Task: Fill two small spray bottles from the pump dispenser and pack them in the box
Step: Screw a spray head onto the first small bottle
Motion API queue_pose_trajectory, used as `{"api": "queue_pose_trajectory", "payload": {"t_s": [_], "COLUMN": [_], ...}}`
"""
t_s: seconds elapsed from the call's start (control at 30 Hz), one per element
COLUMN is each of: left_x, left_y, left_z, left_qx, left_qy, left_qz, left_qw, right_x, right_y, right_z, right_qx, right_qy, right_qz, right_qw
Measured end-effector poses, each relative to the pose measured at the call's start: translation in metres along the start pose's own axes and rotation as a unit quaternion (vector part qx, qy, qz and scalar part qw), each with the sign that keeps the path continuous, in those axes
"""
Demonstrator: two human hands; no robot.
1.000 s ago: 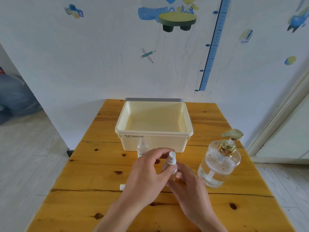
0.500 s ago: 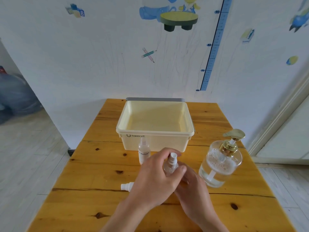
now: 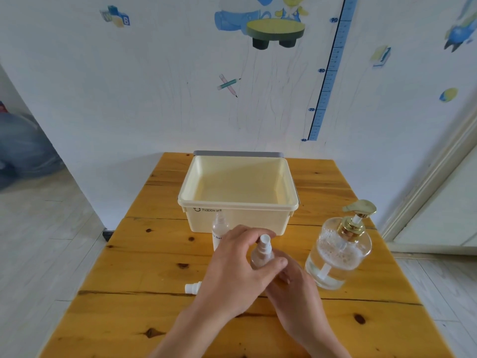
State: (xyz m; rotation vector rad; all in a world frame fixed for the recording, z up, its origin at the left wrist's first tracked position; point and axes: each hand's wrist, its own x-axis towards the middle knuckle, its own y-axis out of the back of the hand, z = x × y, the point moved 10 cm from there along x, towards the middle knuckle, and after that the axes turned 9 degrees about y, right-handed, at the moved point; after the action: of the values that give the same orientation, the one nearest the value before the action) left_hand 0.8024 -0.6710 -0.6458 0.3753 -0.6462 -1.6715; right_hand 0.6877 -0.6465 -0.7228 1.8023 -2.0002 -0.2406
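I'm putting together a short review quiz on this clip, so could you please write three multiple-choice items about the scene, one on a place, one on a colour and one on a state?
1. Where does the pump dispenser stand?
A. inside the box
B. on the table, right of the hands
C. on the floor

2. What colour is the dispenser's pump head?
A. gold
B. red
C. black

3. What is the state of the box?
A. closed with a lid
B. open, holding both bottles
C. open, nothing visible inside

Answers:
1 B, it stands on the wooden table, right of the left hand and right hand.
2 A, the head and collar shine gold.
3 C, its bare floor shows; one spray bottle is in the hands, the other bottle stands in front of the box.
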Motion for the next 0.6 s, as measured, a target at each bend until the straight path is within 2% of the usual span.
{"api": "queue_pose_trajectory", "payload": {"t_s": [0.1, 0.27, 0.43, 0.6], "left_x": [0.0007, 0.0, 0.0001, -0.0022], "left_y": [0.0036, 0.0002, 0.0062, 0.0024], "left_z": [-0.0056, 0.0016, -0.0053, -0.003], "left_qx": [-0.011, -0.009, -0.028, -0.031], "left_qy": [0.021, -0.011, 0.018, 0.013], "left_qz": [0.017, -0.002, 0.024, -0.006], "left_qw": [1.0, 1.0, 0.999, 0.999], "right_x": [0.0007, 0.001, 0.0009, 0.0023], "right_y": [-0.0003, 0.0005, -0.0004, -0.0008], "right_z": [-0.0009, -0.0006, 0.0023, 0.0034], "right_qx": [-0.003, -0.006, -0.007, -0.011], "right_qy": [0.002, 0.001, 0.0, -0.005], "right_qz": [-0.004, 0.002, 0.0, -0.002], "right_qw": [1.0, 1.0, 1.0, 1.0]}}
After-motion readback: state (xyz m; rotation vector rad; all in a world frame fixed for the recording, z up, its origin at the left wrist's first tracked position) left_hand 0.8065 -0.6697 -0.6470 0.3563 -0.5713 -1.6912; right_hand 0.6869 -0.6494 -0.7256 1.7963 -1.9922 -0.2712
